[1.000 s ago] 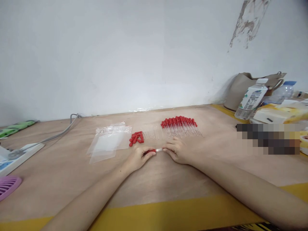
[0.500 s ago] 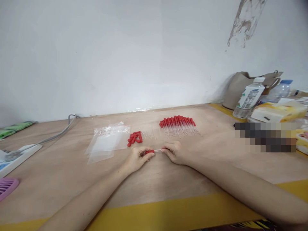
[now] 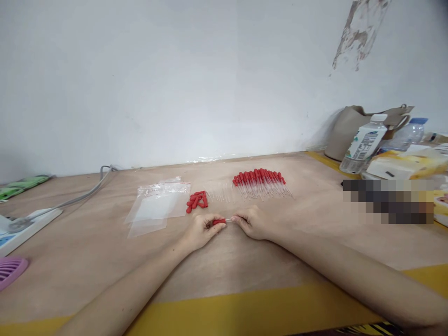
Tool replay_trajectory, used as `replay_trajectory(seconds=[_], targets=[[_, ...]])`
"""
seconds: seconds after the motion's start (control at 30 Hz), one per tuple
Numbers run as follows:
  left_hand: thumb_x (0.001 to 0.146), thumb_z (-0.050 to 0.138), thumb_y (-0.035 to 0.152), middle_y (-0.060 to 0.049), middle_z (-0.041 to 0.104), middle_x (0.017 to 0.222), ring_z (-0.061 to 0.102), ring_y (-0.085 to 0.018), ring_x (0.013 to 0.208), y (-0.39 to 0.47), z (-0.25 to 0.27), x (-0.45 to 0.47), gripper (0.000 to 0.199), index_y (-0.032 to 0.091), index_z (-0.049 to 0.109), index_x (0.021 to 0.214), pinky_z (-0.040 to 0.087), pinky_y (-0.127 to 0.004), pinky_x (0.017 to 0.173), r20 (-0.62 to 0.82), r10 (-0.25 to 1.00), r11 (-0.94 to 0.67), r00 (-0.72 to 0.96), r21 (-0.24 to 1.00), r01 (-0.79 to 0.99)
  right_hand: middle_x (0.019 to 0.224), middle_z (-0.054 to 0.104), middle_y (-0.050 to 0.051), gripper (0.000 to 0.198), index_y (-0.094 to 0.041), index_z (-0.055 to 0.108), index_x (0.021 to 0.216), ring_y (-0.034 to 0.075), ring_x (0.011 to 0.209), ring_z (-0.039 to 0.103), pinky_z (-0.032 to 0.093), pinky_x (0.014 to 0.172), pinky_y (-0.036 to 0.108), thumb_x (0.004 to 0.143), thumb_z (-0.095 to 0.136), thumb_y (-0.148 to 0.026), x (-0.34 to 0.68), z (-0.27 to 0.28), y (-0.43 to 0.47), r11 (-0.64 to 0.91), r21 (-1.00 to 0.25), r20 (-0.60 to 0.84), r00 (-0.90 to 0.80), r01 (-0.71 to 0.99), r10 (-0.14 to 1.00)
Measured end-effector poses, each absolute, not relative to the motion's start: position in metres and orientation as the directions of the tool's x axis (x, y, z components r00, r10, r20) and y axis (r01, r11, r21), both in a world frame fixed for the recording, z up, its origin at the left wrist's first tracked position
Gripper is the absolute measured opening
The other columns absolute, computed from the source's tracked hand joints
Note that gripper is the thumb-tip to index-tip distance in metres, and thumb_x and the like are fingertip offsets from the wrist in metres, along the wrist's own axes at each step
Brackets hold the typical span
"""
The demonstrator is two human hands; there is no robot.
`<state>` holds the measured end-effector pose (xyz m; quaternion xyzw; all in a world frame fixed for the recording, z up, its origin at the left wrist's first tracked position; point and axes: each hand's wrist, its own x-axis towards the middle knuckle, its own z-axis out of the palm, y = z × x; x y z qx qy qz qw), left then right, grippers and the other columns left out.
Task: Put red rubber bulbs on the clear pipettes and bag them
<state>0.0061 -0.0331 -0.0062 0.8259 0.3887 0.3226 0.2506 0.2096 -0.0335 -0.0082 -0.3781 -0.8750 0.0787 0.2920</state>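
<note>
Between thumb and fingers, my left hand [image 3: 205, 229] pinches a red rubber dropper bulb [image 3: 219, 221]. My right hand [image 3: 252, 222] is closed on a thin clear glass dropper tube [image 3: 228, 220], whose left end meets the bulb's open end. Both hands are low over the table, close together. Just beyond my left hand lies a small pile of loose red bulbs [image 3: 198, 200]. Several bare glass tubes [image 3: 221, 192] lie to the right of that pile. Farther right, a row of droppers with red bulbs fitted [image 3: 259, 179] lies side by side, tips toward me.
Clear zip bags [image 3: 154, 205] lie left of the bulbs. A power strip [image 3: 33, 228] with a grey cable and a purple slotted object [image 3: 12, 272] are at far left. A water bottle [image 3: 364, 144], a beige bag [image 3: 341, 133] and a yellow-white packet [image 3: 402, 163] stand at right.
My right hand has shifted slightly left toward the bulb, and less of the glass tube shows between my hands. The view has moved a little.
</note>
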Motion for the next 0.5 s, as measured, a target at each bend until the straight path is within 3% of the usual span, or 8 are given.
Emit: replay_trajectory(seconds=[0.2,0.3,0.4,0.5], targets=[[0.080,0.053,0.029,-0.004,0.065,0.078,0.058,-0.015,0.070,-0.023,-0.001,0.000,0.018,0.017,0.065,0.088,0.046,-0.025,0.063,0.462,0.705,-0.709,0.538,0.490,0.507,0.067,0.060,0.003,0.024,-0.016,0.056,0.069,0.011,0.061,0.049,0.034,0.058,0.021,0.085,0.041,-0.025,0.207,0.001,-0.036,0.688,-0.340,0.410,-0.557,0.641,0.722],[0.079,0.055,0.027,-0.004,0.060,0.086,0.056,-0.013,0.068,-0.016,-0.006,-0.005,0.030,0.019,0.056,0.107,0.048,-0.025,0.061,0.494,0.739,-0.674,0.458,0.523,0.522,0.069,0.062,0.004,0.015,-0.017,0.059,0.070,0.014,0.069,0.053,0.036,0.064,0.024,0.078,0.048,-0.021,0.209,0.007,-0.036,0.629,-0.359,0.397,-0.497,0.689,0.771],[0.075,0.057,0.027,-0.003,0.054,0.087,0.053,-0.011,0.062,-0.012,-0.012,-0.009,0.042,0.019,0.046,0.115,0.047,-0.024,0.055,0.465,0.797,-0.603,0.385,0.578,0.550,0.067,0.063,0.002,0.016,-0.018,0.062,0.069,0.013,0.061,0.055,0.036,0.057,0.023,0.076,0.049,-0.024,0.218,0.013,-0.024,0.420,-0.546,0.279,-0.316,0.724,0.907],[0.076,0.056,0.027,-0.002,0.053,0.080,0.051,-0.011,0.062,-0.011,-0.011,-0.009,0.026,0.018,0.054,0.101,0.046,-0.024,0.056,0.423,0.806,-0.592,0.415,0.552,0.587,0.061,0.063,0.002,0.023,-0.018,0.062,0.064,0.013,0.055,0.055,0.036,0.053,0.022,0.076,0.047,-0.031,0.237,0.021,0.001,0.175,-0.672,0.195,-0.057,0.720,0.979]])
